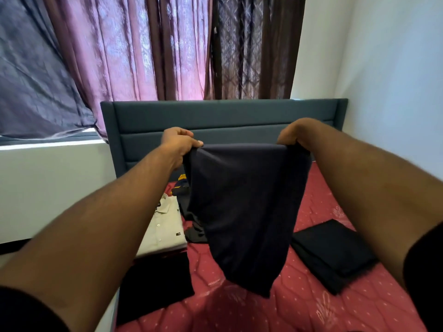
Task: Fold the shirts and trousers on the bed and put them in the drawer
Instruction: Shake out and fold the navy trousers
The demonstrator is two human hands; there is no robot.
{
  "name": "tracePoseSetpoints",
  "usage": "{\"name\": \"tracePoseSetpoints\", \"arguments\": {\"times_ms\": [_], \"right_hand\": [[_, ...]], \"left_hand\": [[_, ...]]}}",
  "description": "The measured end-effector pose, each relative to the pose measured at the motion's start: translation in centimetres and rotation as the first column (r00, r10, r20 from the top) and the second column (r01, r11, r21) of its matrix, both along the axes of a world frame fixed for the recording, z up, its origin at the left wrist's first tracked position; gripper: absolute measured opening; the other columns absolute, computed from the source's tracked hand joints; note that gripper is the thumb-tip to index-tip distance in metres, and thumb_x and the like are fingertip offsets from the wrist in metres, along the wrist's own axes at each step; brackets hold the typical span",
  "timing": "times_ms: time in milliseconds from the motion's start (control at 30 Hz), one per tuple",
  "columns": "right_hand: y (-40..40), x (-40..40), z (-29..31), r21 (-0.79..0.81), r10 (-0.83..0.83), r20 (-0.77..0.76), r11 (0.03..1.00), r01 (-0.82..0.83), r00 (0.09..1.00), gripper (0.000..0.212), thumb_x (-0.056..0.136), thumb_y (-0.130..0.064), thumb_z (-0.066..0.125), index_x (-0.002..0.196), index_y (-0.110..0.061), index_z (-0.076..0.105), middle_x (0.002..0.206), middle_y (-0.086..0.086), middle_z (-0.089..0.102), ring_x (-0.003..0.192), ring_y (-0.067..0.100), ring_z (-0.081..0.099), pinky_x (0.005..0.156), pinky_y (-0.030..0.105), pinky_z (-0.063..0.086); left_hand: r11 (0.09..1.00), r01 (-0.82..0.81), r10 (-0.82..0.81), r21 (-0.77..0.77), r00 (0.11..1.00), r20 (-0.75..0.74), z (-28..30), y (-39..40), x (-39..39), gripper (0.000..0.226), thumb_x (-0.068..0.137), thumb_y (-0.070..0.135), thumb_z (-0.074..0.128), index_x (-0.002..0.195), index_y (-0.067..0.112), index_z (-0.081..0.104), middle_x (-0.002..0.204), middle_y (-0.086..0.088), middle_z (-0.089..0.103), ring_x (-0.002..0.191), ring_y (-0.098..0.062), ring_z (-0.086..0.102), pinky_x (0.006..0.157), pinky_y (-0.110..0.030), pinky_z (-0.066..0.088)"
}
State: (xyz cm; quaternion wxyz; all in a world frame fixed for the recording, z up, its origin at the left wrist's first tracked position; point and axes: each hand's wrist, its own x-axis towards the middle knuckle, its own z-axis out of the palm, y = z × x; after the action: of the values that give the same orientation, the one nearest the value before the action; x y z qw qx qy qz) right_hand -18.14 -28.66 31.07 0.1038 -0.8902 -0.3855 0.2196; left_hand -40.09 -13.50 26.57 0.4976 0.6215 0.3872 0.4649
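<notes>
Both hands are raised over the bed [299,312], each with fingers clamped on a top corner of a dark navy garment [242,212] — left hand [178,143] at one corner, right hand [293,135] at the other. The cloth hangs from the fingers, its lower end just above the red mattress. Below the left fingers lie a folded white shirt [163,226] and a black fold [158,283] — below the right, a black stack [333,255].
</notes>
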Motion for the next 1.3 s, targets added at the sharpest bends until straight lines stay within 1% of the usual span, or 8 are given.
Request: {"name": "tracePoseSetpoints", "arguments": {"times_ms": [67, 200, 267, 567, 800, 967, 1133, 1300], "right_hand": [[-0.6, 0.6, 0.2, 0.077, -0.051, -0.286, 0.994, 0.076, 0.957, 0.027, 0.099, -0.019, 0.046, 0.089, -0.003, 0.065, 0.082, 0.019, 0.07, 0.076, 0.03, 0.067, 0.079, 0.042, 0.056], [-1.1, 2.4, -0.1, 0.497, 0.117, -0.581, 0.834, 0.237, 0.806, 0.023, 0.095, 0.003, 0.049, 0.097, -0.019, 0.054, 0.082, 0.005, 0.058, 0.06, 0.013, 0.061, 0.055, 0.025, 0.054], [-1.3, 2.3, -0.9, 0.582, 0.088, -0.549, 0.754, 0.305, 0.831, 0.024, 0.091, 0.007, 0.055, 0.09, -0.016, 0.053, 0.085, 0.004, 0.053, 0.071, 0.013, 0.053, 0.061, 0.024, 0.048], [1.2, 0.7, -2.9, 0.767, 0.09, -0.441, 0.554, 0.323, 0.893, 0.028, 0.097, -0.015, 0.055, 0.079, -0.024, 0.036, 0.071, 0.002, 0.042, 0.057, 0.013, 0.037, 0.051, 0.029, 0.04], [1.7, -0.1, -2.3, 0.735, -0.096, -0.174, 0.65, 0.194, 0.98, 0.038, 0.083, -0.006, 0.071, 0.079, -0.022, 0.037, 0.076, 0.006, 0.045, 0.07, 0.02, 0.044, 0.05, 0.028, 0.036], [1.0, -0.4, -1.3, 0.743, -0.135, 0.06, 0.667, 0.046, 0.989, 0.034, 0.083, -0.006, 0.07, 0.097, -0.016, 0.041, 0.094, 0.008, 0.048, 0.085, 0.022, 0.046, 0.063, 0.033, 0.042], [0.6, -0.3, -0.4, 0.825, -0.041, -0.253, 0.513, 0.238, 0.967, 0.034, 0.083, 0.004, 0.069, 0.072, -0.021, 0.048, 0.074, 0.002, 0.053, 0.063, 0.014, 0.05, 0.051, 0.026, 0.041], [-1.7, -0.5, -0.3, 0.735, 0.195, -0.541, 0.581, 0.348, 0.818, 0.025, 0.089, 0.002, 0.061, 0.08, -0.02, 0.057, 0.078, -0.001, 0.061, 0.066, 0.011, 0.056, 0.057, 0.028, 0.044]], "left_hand": [[1.0, 0.005, -0.004, 0.022, 0.999, -0.045, -0.1, 0.2, 0.6, 0.031, 0.071, -0.005, 0.08, 0.077, 0.016, 0.058, 0.081, -0.006, 0.062, 0.073, -0.017, 0.059, 0.057, -0.027, 0.049], [0.992, -0.077, 0.089, 0.104, 0.989, -0.12, -0.3, 1.3, 0.9, 0.027, 0.079, -0.003, 0.074, 0.074, 0.018, 0.058, 0.093, -0.009, 0.065, 0.082, -0.02, 0.062, 0.065, -0.028, 0.051], [0.982, -0.107, 0.128, 0.155, 0.983, -0.13, -0.1, 1.5, 0.8, 0.019, 0.083, 0.002, 0.071, 0.079, 0.017, 0.06, 0.097, -0.009, 0.065, 0.087, -0.021, 0.06, 0.074, -0.029, 0.052], [0.938, -0.191, 0.226, 0.291, 0.97, -0.091, 1.4, 1.3, -0.5, 0.018, 0.091, 0.004, 0.053, 0.1, 0.019, 0.057, 0.084, 0.0, 0.055, 0.062, -0.014, 0.051, 0.052, -0.027, 0.046], [0.972, -0.137, 0.145, 0.189, 0.989, -0.026, 1.9, 1.4, -1.7, 0.019, 0.091, 0.004, 0.063, 0.103, 0.017, 0.056, 0.091, -0.007, 0.057, 0.07, -0.014, 0.053, 0.051, -0.022, 0.043], [0.953, -0.151, 0.2, 0.262, 0.965, -0.172, 2.2, 1.9, -2.8, 0.018, 0.086, 0.004, 0.069, 0.085, 0.018, 0.057, 0.088, -0.002, 0.058, 0.08, -0.016, 0.055, 0.066, -0.024, 0.045], [0.97, -0.144, 0.167, 0.198, 0.98, -0.108, 2.6, 1.9, -2.9, 0.03, 0.089, 0.001, 0.064, 0.075, 0.021, 0.047, 0.082, 0.0, 0.053, 0.085, -0.017, 0.053, 0.068, -0.024, 0.044], [0.985, -0.083, 0.111, 0.149, 0.974, -0.196, 3.2, 1.8, -3.5, 0.031, 0.091, -0.003, 0.06, 0.07, 0.017, 0.05, 0.079, -0.002, 0.053, 0.077, -0.016, 0.053, 0.069, -0.025, 0.048]]}}
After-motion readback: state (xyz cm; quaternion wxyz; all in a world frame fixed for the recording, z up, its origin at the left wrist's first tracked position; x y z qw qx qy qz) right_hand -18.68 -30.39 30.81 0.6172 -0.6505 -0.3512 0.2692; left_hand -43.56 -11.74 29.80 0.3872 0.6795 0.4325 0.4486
